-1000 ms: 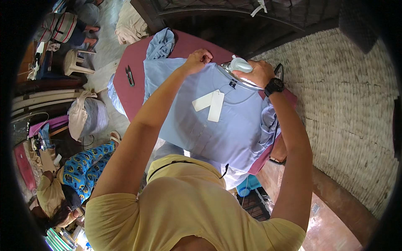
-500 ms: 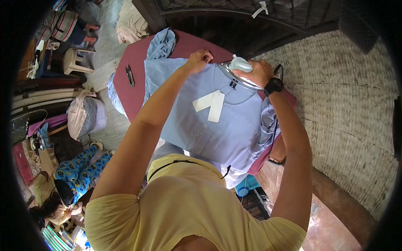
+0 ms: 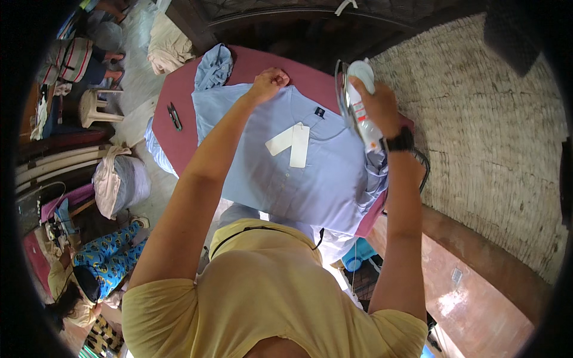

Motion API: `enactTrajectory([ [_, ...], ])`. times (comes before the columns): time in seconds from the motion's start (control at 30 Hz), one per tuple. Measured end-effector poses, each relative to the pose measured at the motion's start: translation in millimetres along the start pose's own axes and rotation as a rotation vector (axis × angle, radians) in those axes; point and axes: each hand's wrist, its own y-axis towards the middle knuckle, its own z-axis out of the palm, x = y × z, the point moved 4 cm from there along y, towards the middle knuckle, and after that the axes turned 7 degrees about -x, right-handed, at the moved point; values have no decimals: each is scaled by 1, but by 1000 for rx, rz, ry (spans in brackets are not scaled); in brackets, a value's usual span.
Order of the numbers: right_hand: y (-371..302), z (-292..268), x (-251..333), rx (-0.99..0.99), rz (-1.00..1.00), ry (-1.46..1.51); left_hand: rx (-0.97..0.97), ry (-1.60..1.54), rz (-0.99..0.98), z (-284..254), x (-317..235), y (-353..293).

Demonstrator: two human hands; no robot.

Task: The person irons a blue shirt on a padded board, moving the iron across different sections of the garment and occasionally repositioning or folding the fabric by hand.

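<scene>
A light blue shirt lies spread on a maroon ironing table. Two white tags rest on its front below the neckline. My right hand is closed around the handle of a steam iron, which is tilted on its side beside the right of the neckline. At the shirt's upper left shoulder is my left hand, its fingers curled in; whether they pinch any cloth is hidden. One rumpled sleeve lies at the far left, and the other is bunched at the right.
Black thread snips lie on the table's left side. Beyond that are a beige plastic stool and a stuffed bag on the floor. A person in patterned blue trousers sits at lower left. A textured wall borders the right.
My right hand has lifted the iron off the neckline and swung it to the right, tipping it up. My left hand stays by the shoulder. The whole view has shifted slightly.
</scene>
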Motion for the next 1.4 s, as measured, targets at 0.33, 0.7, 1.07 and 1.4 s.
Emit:
enactTrajectory([
  [0.33, -134, 54, -54, -347, 366, -76, -22, 30, 87, 2, 2, 3],
  [0.7, -89, 60, -70, -400, 414, -106, -17, 82, 134, 5, 0, 0],
  [1.07, -77, 57, -72, -364, 455, -106, 1, 306, 256, 4, -74, -116],
  [1.4, -89, 55, -71, -354, 474, -70, 32, 566, 17, 46, -89, -179],
])
